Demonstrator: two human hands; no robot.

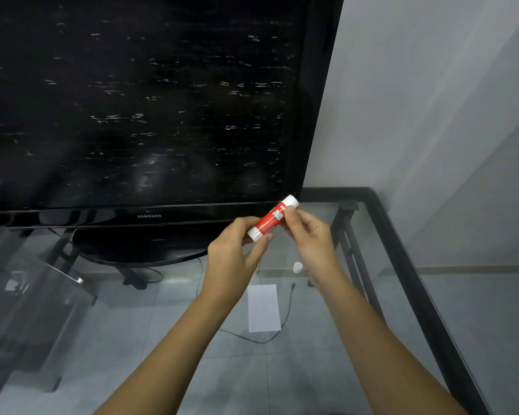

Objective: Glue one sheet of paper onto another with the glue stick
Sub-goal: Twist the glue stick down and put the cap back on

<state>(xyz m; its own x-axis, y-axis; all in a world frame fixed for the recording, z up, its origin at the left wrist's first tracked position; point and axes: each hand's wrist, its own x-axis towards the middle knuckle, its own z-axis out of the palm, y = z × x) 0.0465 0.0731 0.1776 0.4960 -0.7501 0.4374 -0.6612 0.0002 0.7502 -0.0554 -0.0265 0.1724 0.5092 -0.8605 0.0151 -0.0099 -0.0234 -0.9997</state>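
Both hands hold a red-and-white glue stick (269,220) tilted in the air above the glass table. My left hand (233,255) pinches its lower white end. My right hand (307,235) grips its upper part near the white top. Below the hands a white sheet of paper (263,308) lies flat on the glass. A small white cap-like object (297,267) stands on the glass beside my right wrist. Only one sheet is visible.
A large black television (138,115) on an oval stand (138,247) fills the back of the glass table (402,253), whose black frame runs along the right. A thin black cable (285,319) shows near the paper. A grey wall rises on the right.
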